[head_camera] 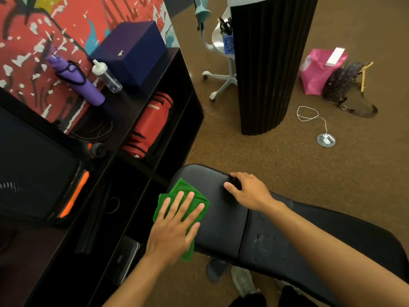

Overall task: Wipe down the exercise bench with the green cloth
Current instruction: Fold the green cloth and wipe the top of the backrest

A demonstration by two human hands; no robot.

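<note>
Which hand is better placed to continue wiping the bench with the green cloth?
The left hand: it lies flat on the green cloth at the bench pad's left edge. The right hand only holds the pad's far edge.

Even, moderately bright indoor light; soft, faint shadows on carpet (265,151). Dull sheen on black padded counter (223,218). Shelf unit (174,120) compartments dark, detail lost. Strong wide-angle bending at edges: column (265,63) leaning, shelf lines curved. Slight softness and compression blotching on mural wall (33,41). Hands sharp.
</note>
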